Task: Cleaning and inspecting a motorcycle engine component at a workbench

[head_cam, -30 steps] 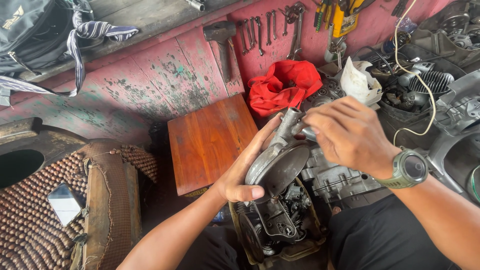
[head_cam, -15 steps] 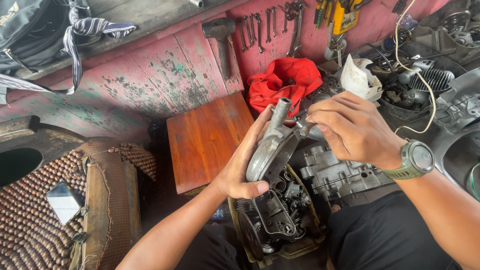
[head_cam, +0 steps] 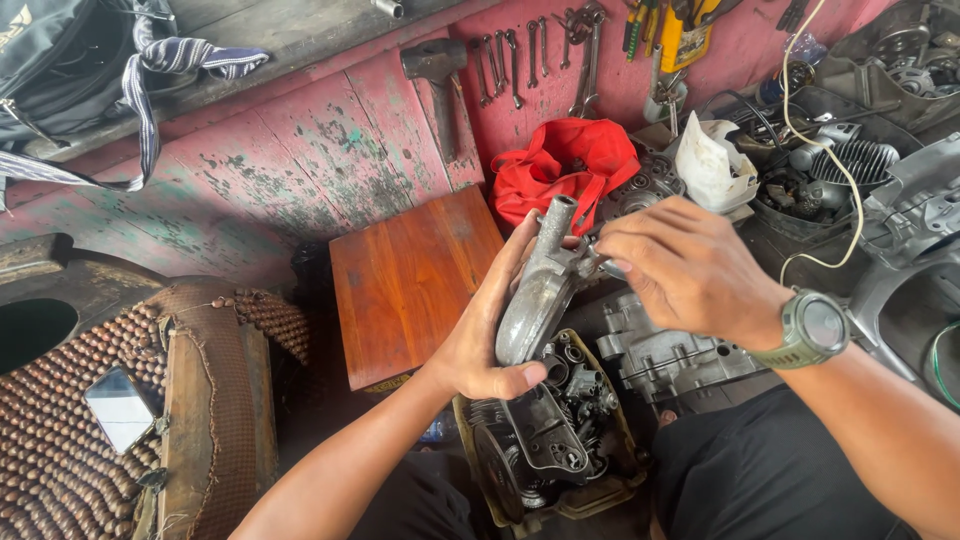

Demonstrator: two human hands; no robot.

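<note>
My left hand grips a grey cast-metal engine cover, held on edge with its tube end pointing up. My right hand, with a green watch on the wrist, pinches a small fitting at the cover's upper right side. Just below the cover sits an open, greasy engine case with gears showing, resting in a shallow tray between my knees.
A brown wooden stool stands left of the cover. A red cloth lies behind it. Wrenches and a hammer lean on the pink wall. Engine parts crowd the right. A beaded seat holds a phone.
The cover has been lifted off the engine case and turned more upright. My right hand slid to its upper right side.
</note>
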